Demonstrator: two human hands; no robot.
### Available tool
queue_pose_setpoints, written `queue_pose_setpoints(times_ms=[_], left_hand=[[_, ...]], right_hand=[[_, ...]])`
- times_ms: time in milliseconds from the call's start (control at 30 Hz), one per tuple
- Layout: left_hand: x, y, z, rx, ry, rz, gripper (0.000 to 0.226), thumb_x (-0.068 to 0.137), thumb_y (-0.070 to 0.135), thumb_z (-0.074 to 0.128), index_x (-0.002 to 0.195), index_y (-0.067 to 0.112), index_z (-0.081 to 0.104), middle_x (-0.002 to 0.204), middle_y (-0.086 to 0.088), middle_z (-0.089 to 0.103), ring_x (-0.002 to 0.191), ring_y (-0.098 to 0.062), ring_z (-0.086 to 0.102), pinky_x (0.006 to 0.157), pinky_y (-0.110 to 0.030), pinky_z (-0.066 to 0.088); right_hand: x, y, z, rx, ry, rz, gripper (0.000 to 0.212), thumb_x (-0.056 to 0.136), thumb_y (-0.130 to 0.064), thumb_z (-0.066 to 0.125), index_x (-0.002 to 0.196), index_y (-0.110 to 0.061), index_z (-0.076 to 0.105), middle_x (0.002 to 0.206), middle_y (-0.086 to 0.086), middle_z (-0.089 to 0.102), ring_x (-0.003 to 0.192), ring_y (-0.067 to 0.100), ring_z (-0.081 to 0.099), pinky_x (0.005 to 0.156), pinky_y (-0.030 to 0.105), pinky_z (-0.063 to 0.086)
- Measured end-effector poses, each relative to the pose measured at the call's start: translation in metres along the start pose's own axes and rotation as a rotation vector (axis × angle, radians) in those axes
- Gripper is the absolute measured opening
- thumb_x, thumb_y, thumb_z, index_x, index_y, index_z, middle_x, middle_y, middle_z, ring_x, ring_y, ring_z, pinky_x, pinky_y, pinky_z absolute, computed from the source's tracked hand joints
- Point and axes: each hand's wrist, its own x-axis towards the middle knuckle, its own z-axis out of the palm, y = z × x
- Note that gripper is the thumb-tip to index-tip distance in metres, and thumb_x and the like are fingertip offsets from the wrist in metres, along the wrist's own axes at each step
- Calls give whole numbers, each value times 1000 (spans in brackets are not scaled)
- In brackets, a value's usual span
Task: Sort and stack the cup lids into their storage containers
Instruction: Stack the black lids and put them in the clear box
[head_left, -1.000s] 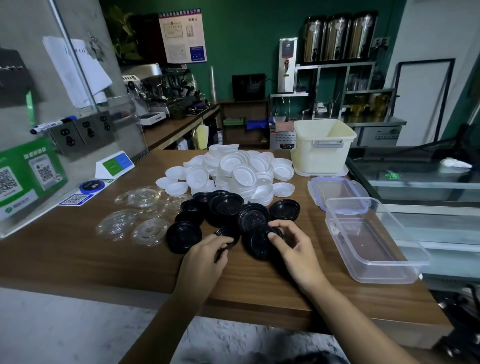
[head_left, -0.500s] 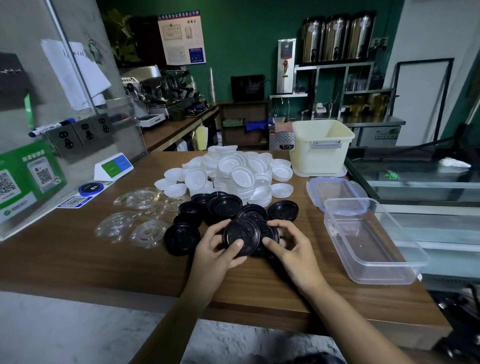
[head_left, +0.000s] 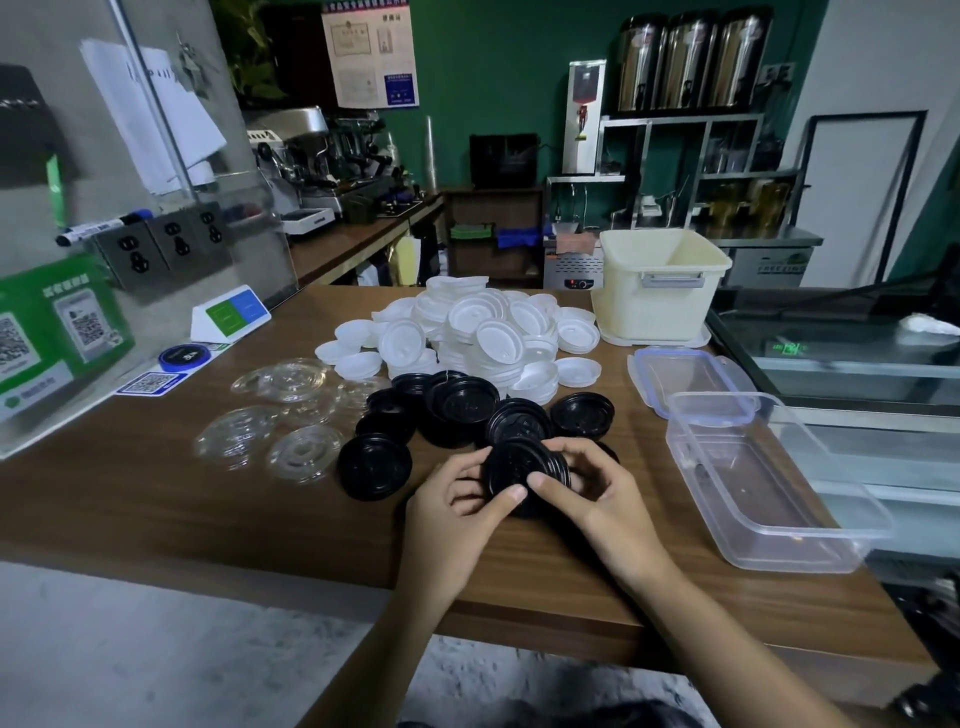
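Both hands, left (head_left: 457, 514) and right (head_left: 597, 499), curl in a grip around a small stack of black lids (head_left: 522, 465), held just above the tabletop (head_left: 156, 499) beside the clear box (head_left: 769, 499).

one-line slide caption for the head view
Left hand and right hand grip stacked black lids at a counter strewn with white lids and clear lids
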Motion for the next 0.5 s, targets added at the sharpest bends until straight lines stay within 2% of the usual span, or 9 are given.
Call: queue_pose_setpoints(times_ms=[133,233,300,400,500], left_hand=[[-3,0,2,101,46,70,39,77,21,91,113,27,76,102,7,72,90,-12,72,79,-27,60],[-3,2,0,86,69,68,19,88,27,82,106,26,76,102,13,75,98,-3,72,88,-29,59],[-1,3,-1,37,78,37,13,91,25,79,103,22,75,101,11,77,101,-4,72,94,-31,58],[2,1,-4,-7,93,18,18,89,19,81,106,20,75,103,5,78,104,-8,73,96,-29,57],[3,-2,-7,-46,84,-12,30,86,13,83,113,24,76,101,7,78,100,-8,73,88,-20,55]], right_hand=[[3,-3,3,-16,-3,-5,28,88,3,77,113,-7,71,89,-7,72,81,-1,64,80,12,49],[7,-5,3,10,-66,26,38,92,2,73,127,-11,64,89,-1,72,85,8,66,85,19,54],[12,-6,2,33,-112,51,41,93,0,72,131,-12,62,89,4,71,85,13,66,85,22,55],[19,-4,0,-28,-134,20,33,92,-4,75,123,-12,70,95,8,68,91,13,63,86,19,52],[16,1,1,22,-121,36,32,91,-1,74,122,-9,70,101,22,71,95,12,67,85,19,54]])
